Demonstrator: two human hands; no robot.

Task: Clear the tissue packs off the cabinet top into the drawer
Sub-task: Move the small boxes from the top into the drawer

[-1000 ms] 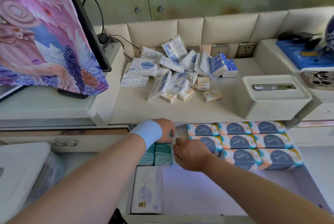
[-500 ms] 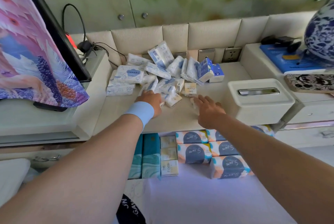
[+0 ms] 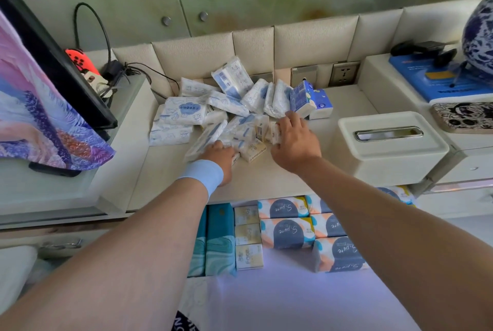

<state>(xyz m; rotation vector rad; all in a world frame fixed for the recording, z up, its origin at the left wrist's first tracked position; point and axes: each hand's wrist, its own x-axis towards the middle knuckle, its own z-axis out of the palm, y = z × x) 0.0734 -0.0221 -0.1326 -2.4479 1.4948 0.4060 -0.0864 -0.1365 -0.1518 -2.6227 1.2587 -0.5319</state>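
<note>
A heap of white-and-blue tissue packs (image 3: 229, 106) lies at the back of the cream cabinet top (image 3: 266, 178), with small beige packs (image 3: 253, 147) at its near edge. My left hand (image 3: 217, 157), which has a blue wristband, curls over a small pack at the heap's front left. My right hand (image 3: 293, 141) grips another small beige pack (image 3: 274, 133) at the heap's front right. Below, the open drawer (image 3: 266, 298) holds orange-and-navy packs (image 3: 285, 232), teal packs (image 3: 220, 240) and a row of small beige packs (image 3: 248, 234).
A white tissue box (image 3: 386, 143) stands on the cabinet top just right of my right hand. A screen draped in a pink-purple cloth (image 3: 40, 117) stands on the left ledge, with cables (image 3: 114, 74) behind it. A blue-and-white vase (image 3: 477, 31) and a phone (image 3: 464, 117) are on the right.
Both hands left the drawer, reached up to the cabinet top and closed on small packs at the front of the heap. The view tilted toward the cabinet top.
</note>
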